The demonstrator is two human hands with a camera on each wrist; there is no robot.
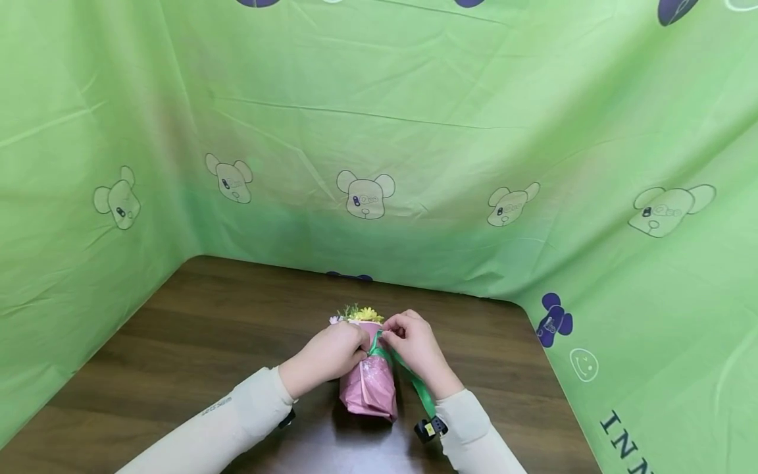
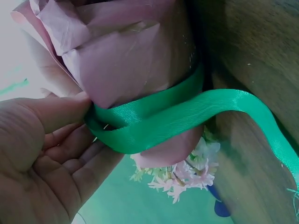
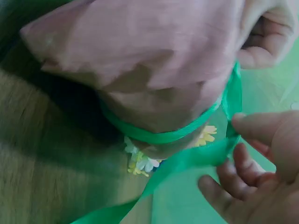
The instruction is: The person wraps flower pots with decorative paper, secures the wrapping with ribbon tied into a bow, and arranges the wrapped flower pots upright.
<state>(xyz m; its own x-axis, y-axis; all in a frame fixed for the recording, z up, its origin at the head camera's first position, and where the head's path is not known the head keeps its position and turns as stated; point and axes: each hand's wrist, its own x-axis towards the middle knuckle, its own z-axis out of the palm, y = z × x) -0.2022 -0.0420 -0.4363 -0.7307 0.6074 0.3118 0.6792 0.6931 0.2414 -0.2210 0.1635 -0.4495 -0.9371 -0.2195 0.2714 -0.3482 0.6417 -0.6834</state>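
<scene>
A small bouquet in pink wrapping paper (image 1: pixel 368 388) lies on the table, its flowers (image 1: pixel 367 314) pointing away from me. Green ribbon (image 2: pixel 159 128) runs round the wrapping, and a long tail of it trails down on the right. At the left side of the bouquet my left hand (image 1: pixel 328 352) pinches the ribbon against the paper between thumb and fingers. My right hand (image 1: pixel 417 349) holds a raised loop of ribbon between thumb and fingertips, just right of the wrapping. In the right wrist view, yellow and white blossoms (image 3: pixel 145 163) show below the ribbon band.
The brown wooden table (image 1: pixel 237 329) reaches back to a green printed cloth (image 1: pixel 367 131) that hangs behind it and on both sides. A small black device (image 1: pixel 431 429) sits at the right sleeve's cuff.
</scene>
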